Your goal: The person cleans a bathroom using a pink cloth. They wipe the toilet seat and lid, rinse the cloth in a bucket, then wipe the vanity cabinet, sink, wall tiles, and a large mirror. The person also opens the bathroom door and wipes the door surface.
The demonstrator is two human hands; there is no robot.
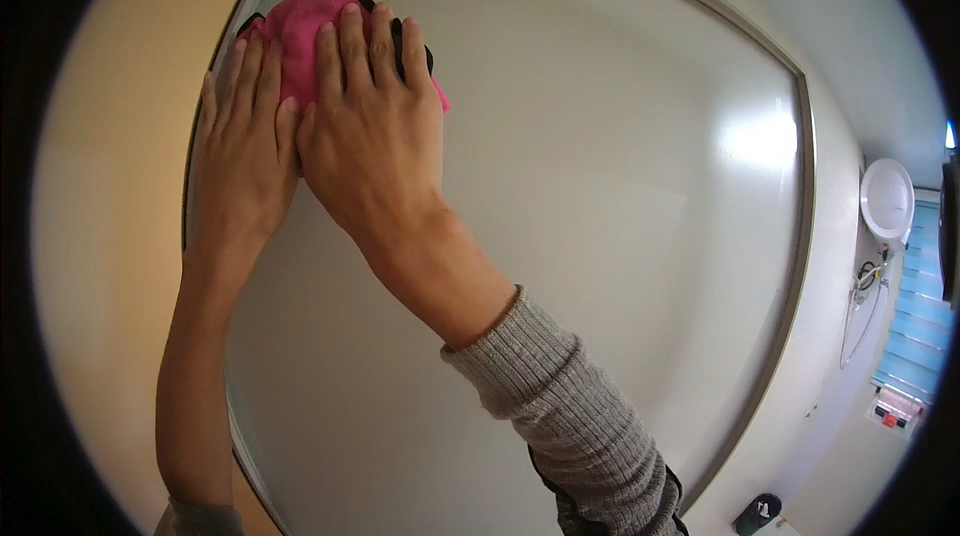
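A pink cloth (296,60) with black edging lies against a pale, glossy framed panel (585,236), near its upper left edge. My right hand (379,116) presses the cloth to the surface with its palm down and fingers extended. Beside it, my left hand (244,131) rests flat, its fingertips on the cloth's left part and its outer side close to the panel's edge. The thumbs almost meet. Both hands hide much of the cloth. A grey ribbed knit sleeve covers my right forearm, while most of the left forearm is bare.
A grey frame (804,236) borders the panel on the right. Beyond it are a white oval basin (889,198), a thin hose (855,341), a blue striped blind (909,311) and a black cylindrical container (757,513). A beige wall (112,198) stands left.
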